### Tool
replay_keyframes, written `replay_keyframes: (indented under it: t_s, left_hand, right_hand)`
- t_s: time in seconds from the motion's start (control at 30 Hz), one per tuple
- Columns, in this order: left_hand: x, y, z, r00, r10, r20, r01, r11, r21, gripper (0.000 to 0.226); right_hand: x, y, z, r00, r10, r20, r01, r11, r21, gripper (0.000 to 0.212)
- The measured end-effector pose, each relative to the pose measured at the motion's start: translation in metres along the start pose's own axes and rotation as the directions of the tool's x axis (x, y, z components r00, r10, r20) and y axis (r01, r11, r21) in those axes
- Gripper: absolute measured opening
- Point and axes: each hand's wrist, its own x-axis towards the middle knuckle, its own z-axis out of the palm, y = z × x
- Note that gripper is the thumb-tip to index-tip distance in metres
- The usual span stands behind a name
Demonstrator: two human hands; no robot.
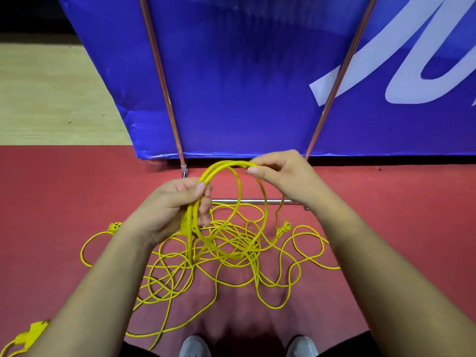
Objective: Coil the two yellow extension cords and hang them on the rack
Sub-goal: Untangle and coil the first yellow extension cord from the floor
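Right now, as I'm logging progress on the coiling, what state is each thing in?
Yellow extension cord loops: a few, held up between both hands.
Left hand: grips the loops' gathered side.
Right hand: pinches the top of the loops.
Loose yellow cord: tangled, uncoiled on the red floor.
Metal tube rack: standing, no cord seen hung.
Blue banner: upright behind the rack.

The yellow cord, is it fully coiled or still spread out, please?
Mostly spread: a few loops in the left hand, the rest tangled on the floor.
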Motion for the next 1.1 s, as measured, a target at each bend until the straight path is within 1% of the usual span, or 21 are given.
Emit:
replay_keyframes:
  t_s: [0.1, 0.23, 0.33, 0.4, 0.43, 0.47, 0.5, 0.57, 0.63, 0.67, 0.7, 0.73, 0.8, 0.83, 0.87, 0.9, 0.97, 1.0, 1.03, 1.07, 1.1]
  left_hand:
    - [0.002, -0.004, 0.004, 0.999, -0.014, -0.03, 0.015, 0.999, 0.037, 0.038]
    - [0.006, -0.011, 0.01, 0.994, -0.059, -0.093, 0.068, 0.994, 0.091, 0.026]
    - [0.005, -0.012, 0.007, 0.992, -0.061, -0.11, 0.069, 0.995, 0.069, 0.022]
    - [0.003, -0.009, 0.002, 0.993, -0.065, -0.103, 0.068, 0.997, 0.029, 0.026]
    - [0.002, -0.008, 0.0, 0.993, -0.068, -0.098, 0.07, 0.997, 0.012, 0.031]
    - [0.002, -0.007, -0.001, 0.993, -0.068, -0.099, 0.068, 0.998, 0.004, 0.033]
    - [0.003, -0.007, -0.001, 0.992, -0.065, -0.107, 0.065, 0.998, 0.001, 0.031]
    - [0.006, -0.006, 0.0, 0.989, -0.072, -0.132, 0.073, 0.997, 0.001, 0.027]
    - [0.009, -0.005, 0.0, 0.985, -0.1, -0.141, 0.102, 0.995, 0.007, 0.031]
    - [0.009, -0.005, -0.001, 0.984, -0.11, -0.141, 0.11, 0.994, -0.008, 0.034]
    - [0.009, -0.004, -0.002, 0.984, -0.107, -0.144, 0.103, 0.994, -0.033, 0.033]
    - [0.01, -0.004, -0.003, 0.985, -0.087, -0.151, 0.08, 0.995, -0.055, 0.031]
    - [0.011, -0.003, -0.005, 0.984, -0.045, -0.172, 0.03, 0.996, -0.088, 0.025]
    - [0.011, -0.002, -0.005, 0.983, -0.039, -0.181, 0.019, 0.994, -0.111, 0.023]
    - [0.01, -0.002, -0.005, 0.981, -0.041, -0.19, 0.014, 0.99, -0.137, 0.023]
    - [0.01, -0.001, -0.004, 0.979, -0.049, -0.199, 0.017, 0.987, -0.157, 0.023]
    - [0.007, 0.0, -0.005, 0.967, -0.084, -0.242, 0.048, 0.987, -0.152, 0.024]
    - [0.005, 0.001, -0.006, 0.959, -0.096, -0.268, 0.062, 0.989, -0.131, 0.023]
    - [0.005, 0.0, -0.006, 0.952, -0.088, -0.292, 0.065, 0.994, -0.089, 0.022]
    - [0.005, -0.002, -0.008, 0.947, -0.061, -0.317, 0.056, 0.998, -0.025, 0.021]
    - [0.005, -0.003, -0.009, 0.939, -0.02, -0.344, 0.039, 0.998, 0.05, 0.021]
  right_hand:
    - [-0.014, 0.03, 0.012, 0.997, 0.06, 0.039, -0.06, 0.998, 0.005, 0.013]
    - [-0.025, 0.062, 0.025, 0.981, 0.15, 0.123, -0.158, 0.986, 0.056, 0.015]
    - [-0.029, 0.093, 0.033, 0.961, 0.223, 0.162, -0.222, 0.975, -0.02, 0.018]
    - [-0.033, 0.116, 0.035, 0.952, 0.265, 0.151, -0.265, 0.964, -0.015, 0.019]
    - [-0.034, 0.124, 0.035, 0.948, 0.291, 0.132, -0.298, 0.954, 0.039, 0.015]
    - [-0.034, 0.13, 0.035, 0.942, 0.32, 0.097, -0.331, 0.935, 0.131, 0.01]
    - [-0.033, 0.134, 0.033, 0.937, 0.348, 0.036, -0.347, 0.909, 0.231, 0.009]
    - [-0.027, 0.136, 0.028, 0.918, 0.376, -0.128, -0.305, 0.875, 0.377, 0.013]
    - [-0.023, 0.135, 0.024, 0.902, 0.367, -0.229, -0.25, 0.874, 0.417, 0.01]
    - [-0.023, 0.135, 0.024, 0.901, 0.36, -0.242, -0.247, 0.885, 0.394, 0.008]
    - [-0.025, 0.136, 0.023, 0.91, 0.343, -0.232, -0.26, 0.909, 0.326, 0.005]
    - [-0.028, 0.14, 0.024, 0.927, 0.32, -0.194, -0.274, 0.934, 0.23, 0.007]
    - [-0.035, 0.152, 0.029, 0.958, 0.283, -0.045, -0.282, 0.959, 0.03, 0.019]
    - [-0.039, 0.16, 0.033, 0.957, 0.288, 0.028, -0.287, 0.957, -0.039, 0.024]
    - [-0.042, 0.167, 0.037, 0.95, 0.303, 0.07, -0.299, 0.952, -0.068, 0.026]
    - [-0.044, 0.173, 0.042, 0.941, 0.33, 0.083, -0.325, 0.944, -0.061, 0.024]
    - [-0.045, 0.177, 0.049, 0.907, 0.42, 0.041, -0.422, 0.901, 0.101, 0.011]
    - [-0.044, 0.176, 0.051, 0.888, 0.46, 0.007, -0.45, 0.866, 0.219, 0.009]
    - [-0.041, 0.173, 0.053, 0.87, 0.492, -0.031, -0.46, 0.833, 0.308, 0.01]
    - [-0.037, 0.167, 0.051, 0.863, 0.5, -0.067, -0.453, 0.826, 0.337, 0.01]
    - [-0.033, 0.158, 0.048, 0.867, 0.49, -0.089, -0.453, 0.85, 0.269, 0.008]
